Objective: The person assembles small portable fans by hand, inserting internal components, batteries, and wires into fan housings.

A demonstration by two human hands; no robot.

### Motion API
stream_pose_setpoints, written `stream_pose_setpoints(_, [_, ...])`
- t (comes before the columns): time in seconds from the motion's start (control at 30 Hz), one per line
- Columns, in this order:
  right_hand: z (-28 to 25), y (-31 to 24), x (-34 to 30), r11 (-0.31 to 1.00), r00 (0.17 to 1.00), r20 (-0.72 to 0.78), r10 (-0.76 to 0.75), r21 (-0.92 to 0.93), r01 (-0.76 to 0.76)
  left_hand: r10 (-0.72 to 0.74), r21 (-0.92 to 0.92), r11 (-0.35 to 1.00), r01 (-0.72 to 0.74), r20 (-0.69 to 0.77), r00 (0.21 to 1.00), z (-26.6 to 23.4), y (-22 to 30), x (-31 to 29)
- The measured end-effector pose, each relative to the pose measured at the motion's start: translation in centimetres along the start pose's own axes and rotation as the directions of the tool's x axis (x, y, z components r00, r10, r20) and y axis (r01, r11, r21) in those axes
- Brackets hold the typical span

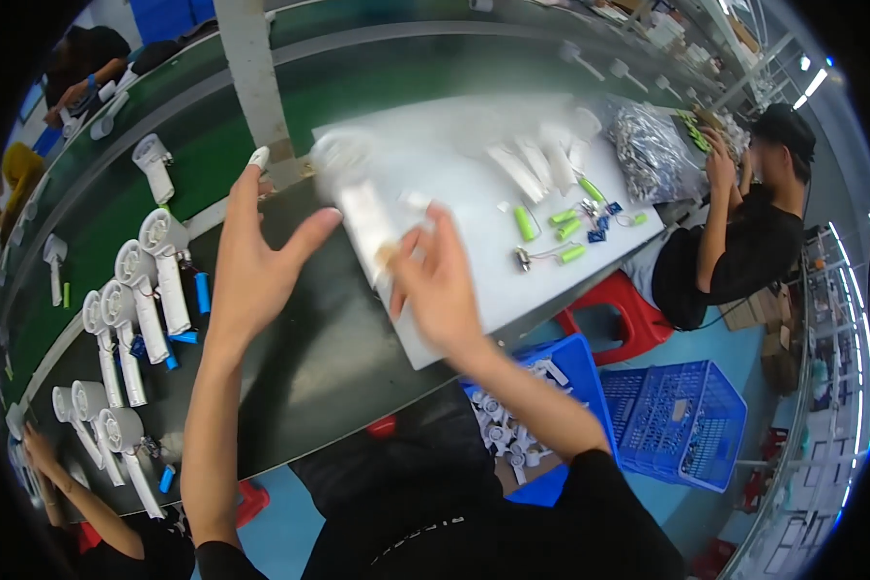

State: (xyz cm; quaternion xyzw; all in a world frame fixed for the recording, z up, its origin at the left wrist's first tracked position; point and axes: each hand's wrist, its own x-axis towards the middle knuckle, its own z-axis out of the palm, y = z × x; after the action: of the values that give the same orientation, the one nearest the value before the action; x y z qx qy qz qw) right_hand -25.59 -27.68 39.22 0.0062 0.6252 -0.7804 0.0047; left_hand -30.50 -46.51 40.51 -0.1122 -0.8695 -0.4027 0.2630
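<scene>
A white handheld fan body is over the near left part of a white board, its round head smeared by motion. My right hand has its curled fingers at the lower end of the fan's handle and appears to grip it; the exact contact is blurred. To the left of the fan, my left hand is open, thumb and fingers wide apart, with nothing in it. A white cover sits on one of its fingertips. A small white piece shows just beyond my right fingertips.
On the white board lie white handle shells, green battery cells with wires, and a bag of silvery parts. Several fans line the left. Blue crates stand below right. Co-workers sit nearby.
</scene>
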Motion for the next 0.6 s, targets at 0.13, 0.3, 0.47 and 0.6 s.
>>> stream_pose_setpoints(0.13, [-1.4,0.3,-6.1,0.974,0.958,0.218,0.189,-0.163,-0.155,-0.185,-0.234,0.939,0.253,0.279,0.942,1.4,0.3,-1.8])
stream_pose_setpoints(0.3, [-10.5,-1.3,-4.4,0.463,0.843,-0.025,-0.537,-0.845,0.269,-0.174,-0.261,0.921,0.288,0.387,0.906,-1.7,-1.7,-3.6])
stream_pose_setpoints(0.47, [-15.4,-3.9,-2.0,0.1,0.892,0.359,-0.276,-0.912,0.398,-0.039,-0.168,0.98,0.111,0.383,0.923,-2.4,-1.2,-4.2])
stream_pose_setpoints(0.6, [-15.5,-4.3,-1.5,0.041,0.935,0.316,-0.158,-0.944,0.326,0.162,0.019,0.986,-0.166,0.138,0.977,-4.8,-0.4,-4.2])
